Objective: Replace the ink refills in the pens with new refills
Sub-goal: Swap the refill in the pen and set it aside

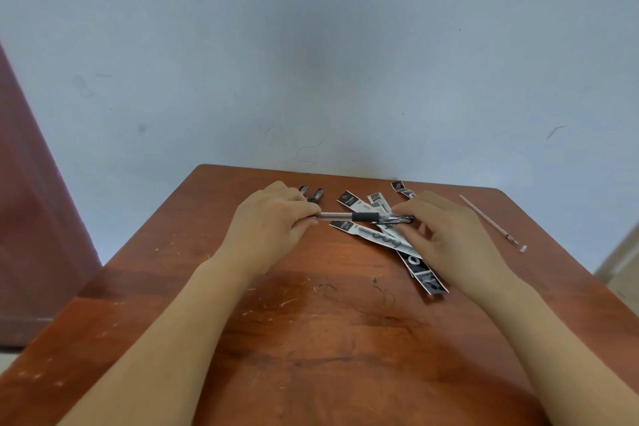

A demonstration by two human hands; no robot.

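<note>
Left hand [273,221] is curling its fingers round the clear back end of a pen [363,217], and the right hand [446,235] is pinching the pen's tip end between thumb and fingers. The pen is stretching level between the two hands, with its black grip sleeve showing in the gap. The right fingertips are blurring, so the exact hold on the tip is hard to read.

Behind the pen, a pale blue wall [311,62] is filling the upper view. Under the pen, a scratched reddish-brown table [311,339] is spreading toward the person, with both forearms reaching over it.

Beneath the pen and to its right, a fan of black-and-white refill packets [377,239] is lying flat, partly passing under the right hand, and one more packet [401,187] is sitting just behind the pen's tip end.

Well to the right of the pen, a thin loose refill [487,220] is lying at a slant near the table edge. Just behind the pen's back end, two dark pen ends [316,195] are poking out from behind the left hand. Farthest right of the pen, a tiny white cap [523,248] is lying just beyond the loose refill's near end.
</note>
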